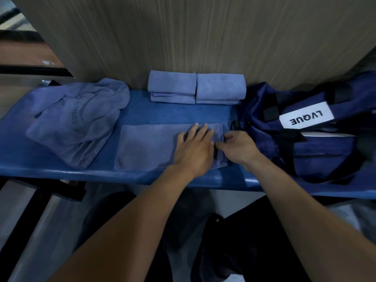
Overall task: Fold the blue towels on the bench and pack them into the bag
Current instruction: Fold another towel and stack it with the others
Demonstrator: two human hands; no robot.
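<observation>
Hands [213,147] on flat blue towel [146,147]

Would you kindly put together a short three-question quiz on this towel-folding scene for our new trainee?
1. True or false: the navy bag sits at the right end of the bench.
2. What lies under the left hand? A) the crumpled towel pile B) the flat towel at the front of the bench C) the folded towels by the wall
3. Fill in: the right hand pinches the flat towel's ______ edge.

Key
1. True.
2. B; the left hand presses flat on it.
3. Right, the edge nearest the bag.
</observation>
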